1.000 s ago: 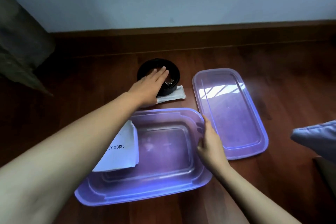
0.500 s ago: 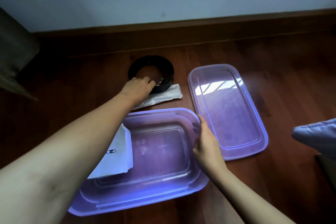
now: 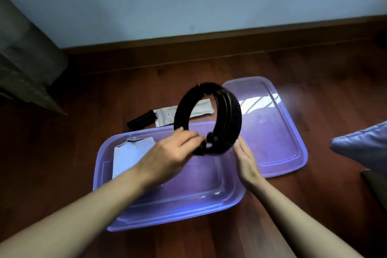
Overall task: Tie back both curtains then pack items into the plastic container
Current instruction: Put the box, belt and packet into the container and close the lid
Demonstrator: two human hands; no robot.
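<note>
Black coil (image 3: pixel 231 117) held above plastic container (image 3: pixel 167 216), lower edge pinched by left hand (image 3: pixel 167 157). Right hand (image 3: pixel 247 161), fingers straight together, set at 3 o'clock rim. Packing step judged underway; coil to be lowered flat, clear of white packet (image 3: pixel 129 157).

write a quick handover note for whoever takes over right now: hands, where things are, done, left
Left hand grips the black coil, held tilted above the purple container.
Right hand open, fingers straight at the container's right rim.
Done: white packet in the container.
Left: coil in, then likely white pouch and black cylinder from the floor; lid on. Curtains not judgeable here.
</note>
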